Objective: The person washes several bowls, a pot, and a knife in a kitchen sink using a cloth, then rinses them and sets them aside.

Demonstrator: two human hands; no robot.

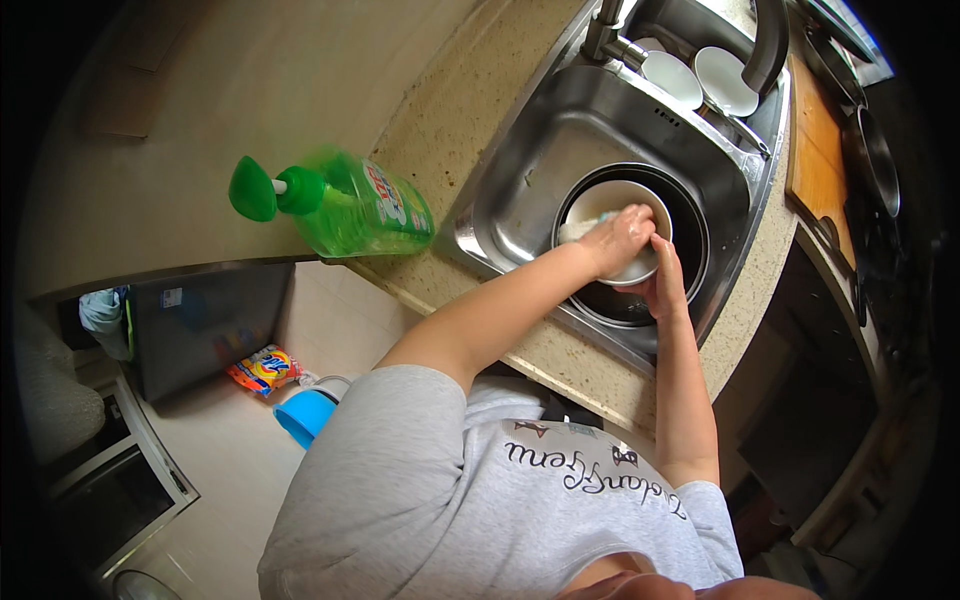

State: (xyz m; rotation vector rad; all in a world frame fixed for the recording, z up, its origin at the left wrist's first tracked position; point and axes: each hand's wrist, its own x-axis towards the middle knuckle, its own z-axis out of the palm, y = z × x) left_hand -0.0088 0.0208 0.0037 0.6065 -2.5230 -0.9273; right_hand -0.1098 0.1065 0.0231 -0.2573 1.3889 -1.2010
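Observation:
Inside the metal sink (525,165), a white bowl (604,196) is tilted over a dark round pot (694,225). My left hand (624,238) is in the bowl, its fingers bent over a pale, wet-looking cloth (576,231) that touches the inner wall. A small light-blue patch shows beside the fingers. My right hand (666,281) grips the bowl from its right and lower side, thumb near the rim and fingers partly hidden beneath it. Part of the cloth is hidden under my left hand. The pot's inside is mostly covered by the bowl and hands.
A green pump bottle of dish soap (360,206) stands on the speckled counter (457,97) at left. The faucet (766,52) hangs near white dishes (671,79) in the second basin. A wooden cutting board (817,157) and pans (874,161) are at right.

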